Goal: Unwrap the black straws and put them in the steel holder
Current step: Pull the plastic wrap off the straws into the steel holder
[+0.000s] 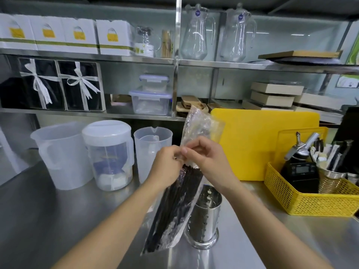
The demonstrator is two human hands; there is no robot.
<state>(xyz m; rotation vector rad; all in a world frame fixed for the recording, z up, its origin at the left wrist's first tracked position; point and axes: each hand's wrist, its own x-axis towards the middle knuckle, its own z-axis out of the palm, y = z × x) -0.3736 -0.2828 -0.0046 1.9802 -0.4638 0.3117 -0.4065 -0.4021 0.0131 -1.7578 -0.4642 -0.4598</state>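
Left hand (167, 164) and right hand (204, 158) both pinch the clear wrapper (196, 129). Black straws (174, 206) hang below the fingers, apparently still bagged; steel holder (204, 214) just right of them

The steel counter (58, 220) carries three plastic jugs (62, 154), a steel holder (204, 216) (perforated), a yellow basket (310, 199).
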